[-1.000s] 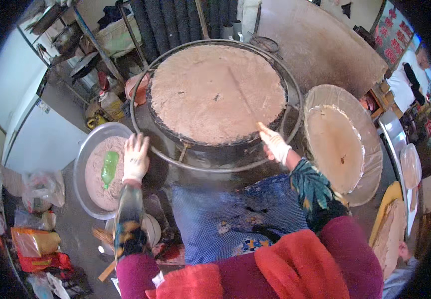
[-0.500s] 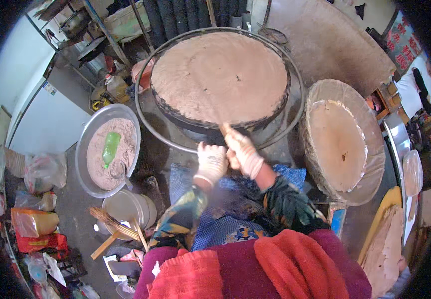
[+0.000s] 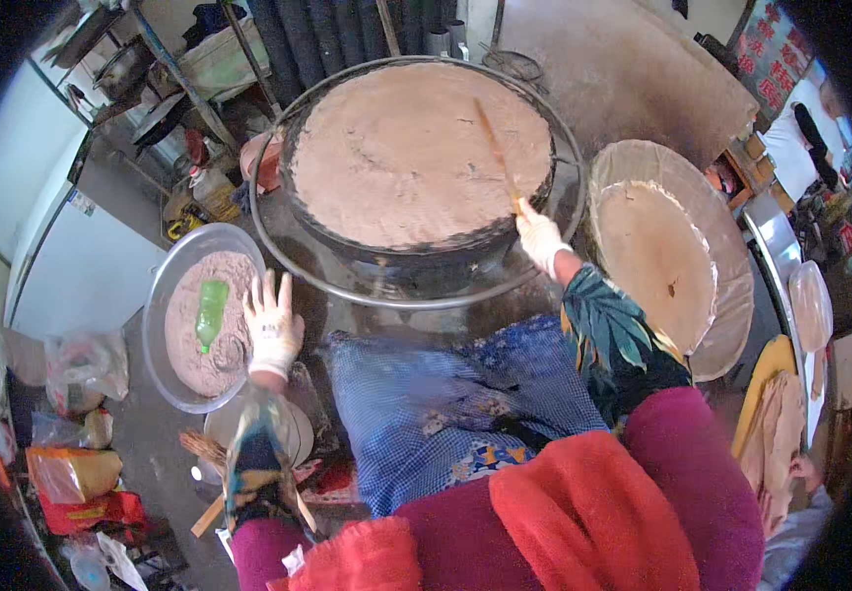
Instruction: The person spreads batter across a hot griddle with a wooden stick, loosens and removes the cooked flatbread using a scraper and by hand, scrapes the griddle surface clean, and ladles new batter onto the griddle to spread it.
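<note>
My right hand (image 3: 542,239), in a pale glove, is closed around the near end of a long thin wooden stick (image 3: 494,148). The stick reaches over the right part of a large round griddle (image 3: 386,255), whose top is covered by a thin pinkish-brown batter layer (image 3: 406,148). My left hand (image 3: 274,325), also gloved, is at the right rim of a metal basin (image 3: 158,366), fingers spread. In the basin, a green plastic bottle (image 3: 211,313) lies on pinkish-brown meal (image 3: 189,355). A ladle (image 3: 237,353) beside it is partly hidden by my hand.
A metal ring (image 3: 376,300) surrounds the griddle. To the right stands a wide cloth-lined basket (image 3: 731,325) holding a pale brown flat round (image 3: 662,246). A bucket (image 3: 300,433) is below my left forearm. At lower right, another person's hand (image 3: 804,471) is beside folded brown sheets (image 3: 773,443).
My hands, close together before, have separated. The left went left to the basin and spread its fingers; the right moved right and up, holding the stick over the griddle. The view shifted slightly.
</note>
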The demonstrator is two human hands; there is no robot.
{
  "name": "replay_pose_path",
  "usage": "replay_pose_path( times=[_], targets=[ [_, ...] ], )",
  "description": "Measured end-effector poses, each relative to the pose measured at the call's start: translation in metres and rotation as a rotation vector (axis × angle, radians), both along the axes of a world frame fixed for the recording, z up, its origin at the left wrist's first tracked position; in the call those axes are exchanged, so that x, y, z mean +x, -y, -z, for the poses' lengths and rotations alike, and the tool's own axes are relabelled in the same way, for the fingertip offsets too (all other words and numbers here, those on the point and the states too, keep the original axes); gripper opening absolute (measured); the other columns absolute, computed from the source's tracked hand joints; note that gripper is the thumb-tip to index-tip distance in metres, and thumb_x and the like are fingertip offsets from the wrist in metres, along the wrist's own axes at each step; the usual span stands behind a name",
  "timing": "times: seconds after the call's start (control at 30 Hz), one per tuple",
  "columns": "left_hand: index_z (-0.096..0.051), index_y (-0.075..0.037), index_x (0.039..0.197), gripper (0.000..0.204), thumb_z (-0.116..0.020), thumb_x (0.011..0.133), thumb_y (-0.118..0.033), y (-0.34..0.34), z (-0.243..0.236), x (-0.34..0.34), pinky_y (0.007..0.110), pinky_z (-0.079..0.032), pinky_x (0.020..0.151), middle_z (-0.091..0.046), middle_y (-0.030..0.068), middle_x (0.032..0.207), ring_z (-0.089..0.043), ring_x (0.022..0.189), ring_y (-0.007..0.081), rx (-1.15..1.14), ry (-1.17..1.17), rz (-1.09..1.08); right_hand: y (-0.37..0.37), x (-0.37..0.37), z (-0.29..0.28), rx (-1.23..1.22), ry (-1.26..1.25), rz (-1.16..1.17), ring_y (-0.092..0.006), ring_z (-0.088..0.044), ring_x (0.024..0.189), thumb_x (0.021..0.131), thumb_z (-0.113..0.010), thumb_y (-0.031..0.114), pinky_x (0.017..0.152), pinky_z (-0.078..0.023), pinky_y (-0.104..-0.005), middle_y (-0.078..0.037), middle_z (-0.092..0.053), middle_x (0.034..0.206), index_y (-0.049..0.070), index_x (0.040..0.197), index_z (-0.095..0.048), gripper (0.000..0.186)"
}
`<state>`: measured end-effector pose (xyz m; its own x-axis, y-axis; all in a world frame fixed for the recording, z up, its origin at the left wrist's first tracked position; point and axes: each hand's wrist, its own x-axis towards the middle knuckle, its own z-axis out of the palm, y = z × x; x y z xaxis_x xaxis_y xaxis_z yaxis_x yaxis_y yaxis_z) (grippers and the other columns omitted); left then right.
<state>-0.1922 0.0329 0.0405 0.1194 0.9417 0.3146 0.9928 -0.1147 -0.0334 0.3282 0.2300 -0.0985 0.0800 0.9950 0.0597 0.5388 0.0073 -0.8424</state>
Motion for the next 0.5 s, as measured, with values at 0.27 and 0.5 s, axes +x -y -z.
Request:
replay_pose_path(
  times=[0.27, 0.5],
  targets=[
    [-0.071, -0.015, 0.095, 0.036, -0.075, 0.067, -0.039, -0.064, 0.053, 0.012, 0.055, -0.024, 0.112, -0.068, 0.0102, 0.095, -0.058, 0.108, 0.0322, -0.360, -0.296, 0.103, 0.123, -0.131, -0.072, -0.219, 0.156, -0.156, -0.0242, -0.052, 0.067, 0.102, -0.046, 0.032, 0.071, -0.047, -0.0332, -0.009, -0.054, 0.074, 0.019, 0.135, -0.052, 0.036],
    [-0.069, -0.009, 0.092, 0.036, -0.068, 0.075, -0.039, -0.022, 0.050, 0.133, 0.053, -0.026, 0.109, -0.067, 0.0151, 0.097, -0.057, 0.105, 0.0350, -0.239, 0.163, 0.143, 0.182, -0.178, -0.157, -0.382, -0.351, -0.163, -0.0082, -0.042, 0.044, 0.097, -0.058, 0.026, 0.040, -0.036, -0.0257, 0.004, -0.048, 0.061, 0.030, 0.133, -0.058, 0.036]
  ],
)
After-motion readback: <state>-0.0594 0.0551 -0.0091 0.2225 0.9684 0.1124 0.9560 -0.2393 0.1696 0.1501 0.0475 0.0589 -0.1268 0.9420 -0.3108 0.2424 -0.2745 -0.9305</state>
